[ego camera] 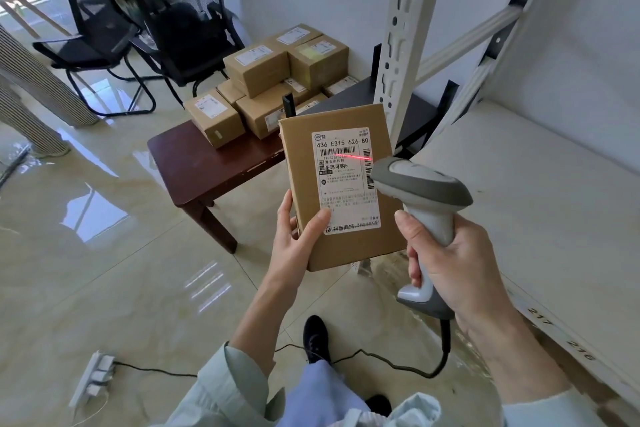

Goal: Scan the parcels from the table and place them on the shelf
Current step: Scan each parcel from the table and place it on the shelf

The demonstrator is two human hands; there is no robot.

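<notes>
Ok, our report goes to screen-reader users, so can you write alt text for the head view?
A person's left hand holds a labelled cardboard parcel upright while the right hand aims a handheld scanner, its red line crossing the label's barcode. More parcels are stacked on a dark table behind; a white shelf stands right.

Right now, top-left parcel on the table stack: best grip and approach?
Judging from the head view, take the upper-left parcel across its two long side faces, coming down from above. It sits on top of the stack on the table, so its top and front sides are exposed; a neighbouring box touches its right end, so an end-to-end grip looks blocked there.
</notes>
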